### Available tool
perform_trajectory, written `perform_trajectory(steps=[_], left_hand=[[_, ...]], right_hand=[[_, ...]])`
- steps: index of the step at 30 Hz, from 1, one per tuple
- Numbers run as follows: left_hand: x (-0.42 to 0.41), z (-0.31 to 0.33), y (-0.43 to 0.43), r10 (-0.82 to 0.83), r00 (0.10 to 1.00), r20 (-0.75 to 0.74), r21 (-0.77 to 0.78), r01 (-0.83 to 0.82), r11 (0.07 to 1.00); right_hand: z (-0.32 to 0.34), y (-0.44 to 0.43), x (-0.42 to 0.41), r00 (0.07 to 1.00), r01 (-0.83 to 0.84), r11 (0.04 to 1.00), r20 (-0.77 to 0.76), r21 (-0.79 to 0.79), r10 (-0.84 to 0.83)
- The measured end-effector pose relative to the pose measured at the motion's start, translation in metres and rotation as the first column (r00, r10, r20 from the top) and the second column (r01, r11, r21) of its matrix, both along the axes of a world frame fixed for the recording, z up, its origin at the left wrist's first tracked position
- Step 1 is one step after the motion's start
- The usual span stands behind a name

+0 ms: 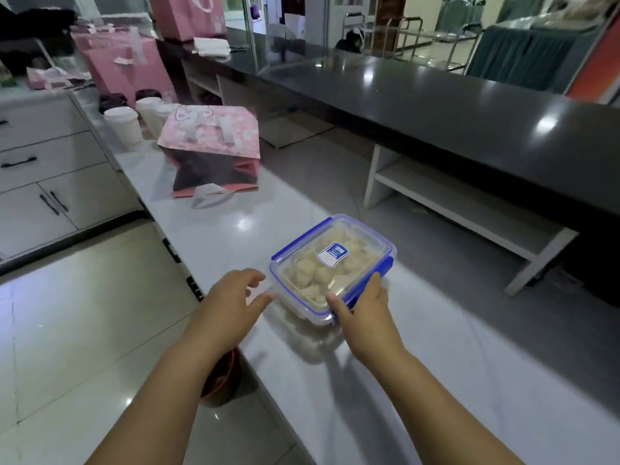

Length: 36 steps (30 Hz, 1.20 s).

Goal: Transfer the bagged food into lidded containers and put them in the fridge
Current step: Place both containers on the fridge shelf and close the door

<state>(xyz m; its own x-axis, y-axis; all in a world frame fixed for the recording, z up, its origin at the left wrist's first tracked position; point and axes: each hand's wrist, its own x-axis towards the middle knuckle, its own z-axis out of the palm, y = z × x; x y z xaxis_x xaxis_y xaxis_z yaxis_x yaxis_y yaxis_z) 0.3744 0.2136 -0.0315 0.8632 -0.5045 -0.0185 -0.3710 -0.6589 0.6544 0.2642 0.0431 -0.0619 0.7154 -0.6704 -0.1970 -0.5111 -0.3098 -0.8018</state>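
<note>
Lidded container (332, 268) sits on the pale stone counter (241, 226), close to the person and a little right of the middle of the head view; it is clear plastic with a blue seal and blue clips, a blue-and-white label (333, 256) on the lid, and pale lumps of food (312, 273) packed inside; the lid is on.

Both bare forearms reach in from below, angled towards each other; the right hand (364, 313) grips the container's nearest corner, thumb laid across the lid's edge, fingers curled round the right side by a blue clip; the wrist is straight and low over the counter; the left hand (235, 297) comes in palm down with its fingers spread and loosely bent, holding nothing; its fingertips are at the container's left corner, though I cannot tell whether they touch it.

Farther along the same counter a pink paper bag (211, 152) lies on its side, its dark mouth facing the person; beyond it stand white cups (122, 124), and behind those an upright pink bag (124, 62); white drawers (43, 156) are on the left, and a long dark counter (436, 105) runs along the right; a dark round vessel (221, 377) shows on the floor, partly hidden by the left forearm.
</note>
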Motion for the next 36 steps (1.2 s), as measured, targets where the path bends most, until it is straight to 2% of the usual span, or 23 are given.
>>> perform_trajectory(steps=[2, 5, 9, 15, 19, 23, 27, 32, 36], left_hand=[[0.019, -0.003, -0.011, -0.026, 1.000, -0.009, -0.034, 0.026, 0.999], [0.042, -0.005, -0.030, -0.095, 0.987, -0.129, -0.086, 0.084, 0.993], [0.060, -0.015, -0.050, -0.247, 0.946, -0.208, -0.053, 0.241, 0.969], [0.070, -0.027, -0.056, -0.401, 0.859, -0.319, -0.063, 0.403, 0.913], [0.049, -0.027, -0.061, -0.515, 0.788, -0.339, -0.100, 0.514, 0.852], [0.010, -0.019, -0.069, -0.632, 0.692, -0.350, -0.145, 0.626, 0.766], [-0.037, -0.002, -0.077, -0.749, 0.581, -0.318, -0.216, 0.725, 0.654], [-0.116, 0.034, -0.075, -0.886, 0.418, -0.200, -0.376, 0.803, 0.464], [-0.197, 0.062, -0.055, -0.955, 0.277, -0.110, -0.504, 0.812, 0.294]], right_hand=[[-0.006, -0.001, 0.001, 0.996, 0.034, 0.998, 0.085, 0.052, -0.039], [-0.004, 0.000, -0.003, 0.983, 0.066, 0.991, 0.161, 0.117, -0.084], [0.003, 0.005, -0.012, 0.967, 0.111, 0.959, 0.193, 0.261, -0.165], [-0.001, 0.024, -0.029, 0.917, 0.338, 0.874, 0.086, 0.349, -0.389], [-0.001, 0.043, -0.050, 0.816, 0.493, 0.765, 0.086, 0.415, -0.572], [0.004, 0.067, -0.088, 0.691, 0.613, 0.663, 0.115, 0.429, -0.713], [0.021, 0.092, -0.138, 0.589, 0.697, 0.618, 0.202, 0.365, -0.783], [0.061, 0.129, -0.220, 0.454, 0.818, 0.534, 0.328, 0.214, -0.828], [0.091, 0.170, -0.297, 0.335, 0.894, 0.429, 0.442, 0.131, -0.832]])
